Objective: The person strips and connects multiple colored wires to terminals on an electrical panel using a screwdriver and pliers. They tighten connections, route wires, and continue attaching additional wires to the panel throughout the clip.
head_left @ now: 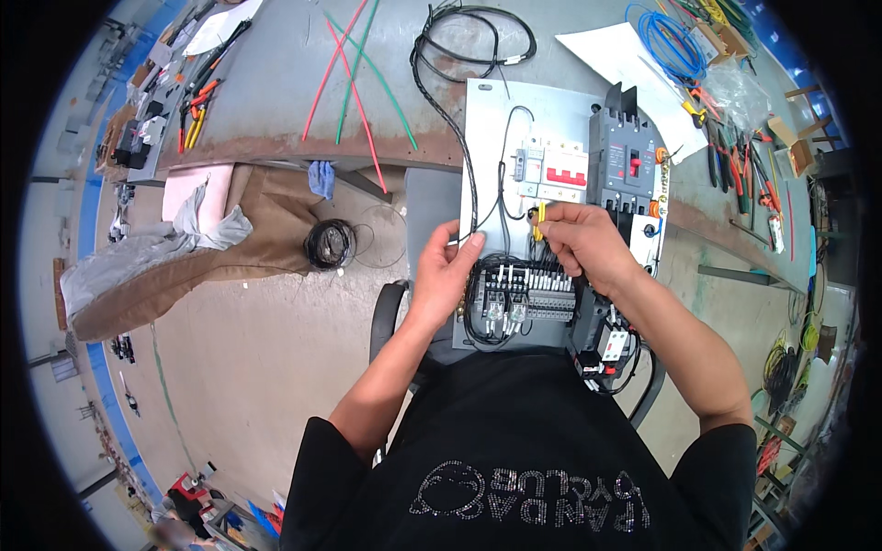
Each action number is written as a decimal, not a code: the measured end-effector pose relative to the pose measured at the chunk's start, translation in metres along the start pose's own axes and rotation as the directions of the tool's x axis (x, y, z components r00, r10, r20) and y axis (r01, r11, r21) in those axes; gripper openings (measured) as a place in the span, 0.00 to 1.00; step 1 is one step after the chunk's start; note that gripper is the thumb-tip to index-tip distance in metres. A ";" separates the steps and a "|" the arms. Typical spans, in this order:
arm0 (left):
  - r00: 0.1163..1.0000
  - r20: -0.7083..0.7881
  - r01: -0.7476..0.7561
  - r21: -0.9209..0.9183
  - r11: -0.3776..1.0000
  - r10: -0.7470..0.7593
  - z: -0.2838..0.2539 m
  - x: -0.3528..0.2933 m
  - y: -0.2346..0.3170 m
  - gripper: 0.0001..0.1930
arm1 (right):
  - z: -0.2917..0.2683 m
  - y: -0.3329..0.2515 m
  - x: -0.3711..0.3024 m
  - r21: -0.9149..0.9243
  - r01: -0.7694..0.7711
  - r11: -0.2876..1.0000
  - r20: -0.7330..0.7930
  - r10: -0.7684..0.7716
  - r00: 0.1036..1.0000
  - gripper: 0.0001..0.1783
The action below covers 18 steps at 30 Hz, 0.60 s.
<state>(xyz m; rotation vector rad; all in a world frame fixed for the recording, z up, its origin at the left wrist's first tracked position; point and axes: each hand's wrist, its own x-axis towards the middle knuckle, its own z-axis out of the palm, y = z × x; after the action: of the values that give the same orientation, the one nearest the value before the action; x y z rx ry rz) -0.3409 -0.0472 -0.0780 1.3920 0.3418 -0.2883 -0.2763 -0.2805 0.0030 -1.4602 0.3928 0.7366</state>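
Panel wiring partly done.
Right hand (pixel 588 243) pinches a yellow tool (pixel 539 220) at 12 o'clock of the terminals (pixel 528 294); left hand (pixel 447 271), at their 9 o'clock, pinches a black wire (pixel 473 184); breakers (pixel 560 165) mounted, some wires loose.

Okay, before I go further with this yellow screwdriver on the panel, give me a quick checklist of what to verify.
1. Right hand grips the yellow screwdriver: ok.
2. Left hand steadies the panel by the black wire: ok.
3. Screwdriver tip seated on a screw: cannot tell, fingers hide it.
4. Terminal block in view and reachable: ok.
5. Red breaker switched off: cannot tell.
6. Loose red and green wires kept away from the panel: ok.
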 end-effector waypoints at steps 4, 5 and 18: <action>0.935 -0.078 -0.230 0.607 0.761 0.345 0.006 -0.005 0.039 0.34 | 0.001 0.000 0.000 0.025 -0.006 1.000 -0.029 0.007 1.000 0.11; 0.890 -0.058 -0.260 0.751 0.607 0.452 0.005 -0.006 0.046 0.37 | 0.001 0.001 0.000 0.024 -0.006 1.000 -0.034 0.007 0.999 0.11; 0.640 0.518 -0.731 0.638 0.242 0.568 0.032 0.040 0.058 0.13 | 0.000 0.005 0.002 0.119 0.004 0.993 -0.050 0.002 0.999 0.10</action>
<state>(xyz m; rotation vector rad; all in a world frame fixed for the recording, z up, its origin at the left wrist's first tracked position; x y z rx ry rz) -0.2791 -0.0698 -0.0364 2.2899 -0.6904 0.2002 -0.2782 -0.2801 -0.0027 -1.3681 0.4668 0.6664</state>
